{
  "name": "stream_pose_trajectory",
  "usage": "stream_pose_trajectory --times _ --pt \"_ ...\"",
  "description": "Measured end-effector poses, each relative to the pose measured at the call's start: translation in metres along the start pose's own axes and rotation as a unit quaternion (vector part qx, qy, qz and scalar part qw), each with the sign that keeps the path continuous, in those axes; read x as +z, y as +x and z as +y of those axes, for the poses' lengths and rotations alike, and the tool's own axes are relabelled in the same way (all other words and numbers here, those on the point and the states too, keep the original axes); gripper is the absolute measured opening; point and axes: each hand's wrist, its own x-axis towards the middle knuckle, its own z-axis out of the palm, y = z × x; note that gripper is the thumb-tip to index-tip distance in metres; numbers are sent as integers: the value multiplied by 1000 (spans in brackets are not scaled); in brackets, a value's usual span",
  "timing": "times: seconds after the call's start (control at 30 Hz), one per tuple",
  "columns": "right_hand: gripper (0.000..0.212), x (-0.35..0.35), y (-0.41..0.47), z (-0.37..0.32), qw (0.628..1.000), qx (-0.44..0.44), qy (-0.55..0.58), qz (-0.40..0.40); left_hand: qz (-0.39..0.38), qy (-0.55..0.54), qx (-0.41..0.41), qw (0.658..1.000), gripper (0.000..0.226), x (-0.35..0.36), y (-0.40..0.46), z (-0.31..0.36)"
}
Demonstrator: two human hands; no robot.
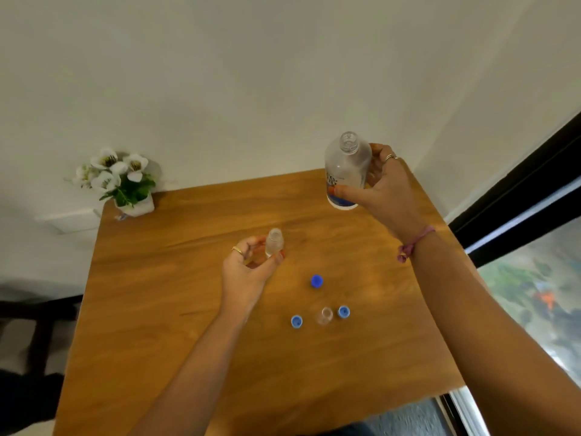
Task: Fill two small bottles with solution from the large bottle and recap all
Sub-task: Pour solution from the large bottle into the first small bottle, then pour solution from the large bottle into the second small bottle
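My right hand [385,187] grips the large clear bottle [345,165] with a blue label, uncapped and upright, above the far right of the wooden table [188,325]. My left hand [248,269] holds a small clear bottle [274,242], open-topped and upright, near the table's middle. A second small clear bottle [325,315] stands uncapped closer to me. Three blue caps lie loose: one [317,281] above that bottle, one [296,321] to its left, one [344,311] to its right.
A white pot of white flowers [125,184] stands at the table's far left corner against the wall. A dark-framed window [534,278] runs along the right side. A dark chair [28,325] is at the left.
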Motion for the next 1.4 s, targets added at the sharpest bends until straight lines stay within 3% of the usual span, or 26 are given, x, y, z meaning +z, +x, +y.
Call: stream_pose_trajectory --times 0.3,0.47,0.73,1.13,1.4 --pt "78 28 -16 39 999 26 26 25 -51 9 -94 994 39 -12 -17 -82" --pt "76 42 -24 55 998 44 26 35 -96 82 -90 988 35 -16 -30 -112" --pt "77 58 -33 66 997 64 32 30 -147 157 -77 974 35 -21 -39 -128" --pt "82 60 -35 81 994 96 56 22 -157 147 -102 971 33 -18 -42 -141" --pt "84 55 -39 87 993 105 56 19 -175 192 -98 961 47 -19 -40 -137"
